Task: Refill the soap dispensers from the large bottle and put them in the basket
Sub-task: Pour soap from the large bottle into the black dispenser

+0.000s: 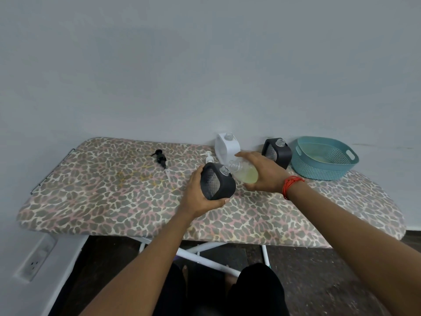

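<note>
My left hand [197, 197] grips a black soap dispenser [217, 181] with its pump off, tilted above the board. My right hand [262, 171] holds a clear bottle of yellowish soap [245, 172] on its side, its open neck touching the dispenser's clear neck. A white dispenser [224, 147] and a second black dispenser [276, 151], both without pumps, stand at the back by the wall. The teal basket [323, 172] sits at the back right.
A black pump [160, 158] lies on the leopard-print ironing board [114, 190] to the left. A white pump [209, 157] stands behind the held dispenser. The wall runs close behind the board. White board legs show below its front edge.
</note>
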Available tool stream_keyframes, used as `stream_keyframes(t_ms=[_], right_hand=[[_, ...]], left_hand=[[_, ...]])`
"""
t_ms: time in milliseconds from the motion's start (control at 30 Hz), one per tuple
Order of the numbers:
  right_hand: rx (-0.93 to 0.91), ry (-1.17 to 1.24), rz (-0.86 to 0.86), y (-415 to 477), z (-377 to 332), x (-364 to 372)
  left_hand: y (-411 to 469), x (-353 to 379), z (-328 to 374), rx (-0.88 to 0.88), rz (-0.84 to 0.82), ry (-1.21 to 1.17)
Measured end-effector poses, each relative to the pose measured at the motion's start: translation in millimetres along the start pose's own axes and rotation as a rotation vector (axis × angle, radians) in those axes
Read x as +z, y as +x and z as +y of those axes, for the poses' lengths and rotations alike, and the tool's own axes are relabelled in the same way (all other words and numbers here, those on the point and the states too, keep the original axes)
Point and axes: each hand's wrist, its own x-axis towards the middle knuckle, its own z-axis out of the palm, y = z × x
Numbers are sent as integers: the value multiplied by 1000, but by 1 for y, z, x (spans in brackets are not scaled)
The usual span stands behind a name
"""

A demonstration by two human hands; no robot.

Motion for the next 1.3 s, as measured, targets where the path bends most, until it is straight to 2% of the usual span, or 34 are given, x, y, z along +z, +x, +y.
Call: stream_keyframes(t_ms=[333, 800, 1300], right_hand=[[16, -113, -16, 4, -6, -2], [-53, -434, 49, 5, -9, -8], [-77, -525, 86, 4, -13, -10]], left_hand=[[0, 1, 1, 23, 11, -6], [-1, 2, 0, 41, 15, 30], [2, 5, -5, 36, 16, 52]])
